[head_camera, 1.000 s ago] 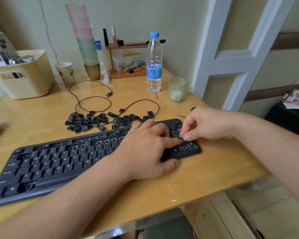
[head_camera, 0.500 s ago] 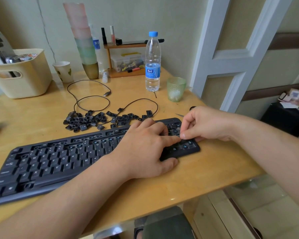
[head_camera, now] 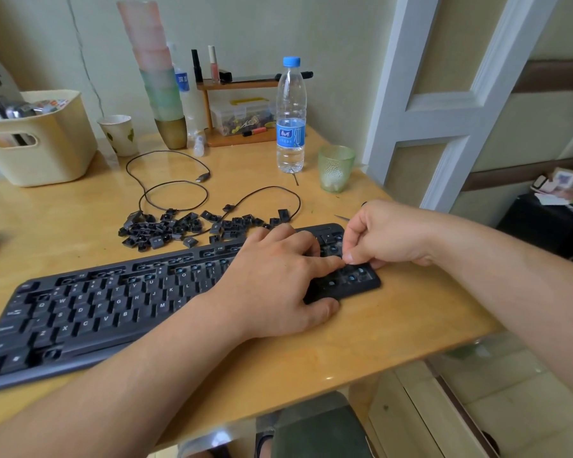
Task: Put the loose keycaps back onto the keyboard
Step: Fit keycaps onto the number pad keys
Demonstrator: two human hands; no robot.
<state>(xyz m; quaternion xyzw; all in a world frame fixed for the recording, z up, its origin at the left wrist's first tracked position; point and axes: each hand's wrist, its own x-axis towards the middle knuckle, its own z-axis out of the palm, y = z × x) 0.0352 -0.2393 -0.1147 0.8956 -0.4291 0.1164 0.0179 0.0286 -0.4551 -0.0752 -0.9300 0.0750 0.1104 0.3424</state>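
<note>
Desk (head_camera: 394, 328), wood top, fills most of the view. Black keyboard (head_camera: 106, 312) lies across it slantwise, left end at 8 o'clock, right end near centre-right; letter keys mostly seated, the number-pad end shows bare blue stems.

Left hand (head_camera: 278, 279) lies flat over the keyboard's right part, fingers straight and a little spread, forefinger reaching onto the number pad, thumb on the desk at the front edge. Right hand (head_camera: 384, 239) comes in from 3 o'clock, fingers curled, thumb and forefinger pinched together right at the left forefinger's tip, over the number pad. Probably a keycap between them, but the fingers hide it; cannot tell.

Basket (head_camera: 43, 143) at 10 o'clock. Stack of cups (head_camera: 156, 81) and a small shelf (head_camera: 239, 110) at 12 o'clock, against the wall. Bottle (head_camera: 290, 117) just right of the shelf; green glass (head_camera: 335, 168) beside it at 1 o'clock. Paper cup (head_camera: 118, 133) between basket and stack.

Cable (head_camera: 172, 180) loops behind the keyboard. Loose keycaps (head_camera: 166, 229) lie heaped just behind the keyboard's top edge, at 11 o'clock from the hands, some touching the cable.
</note>
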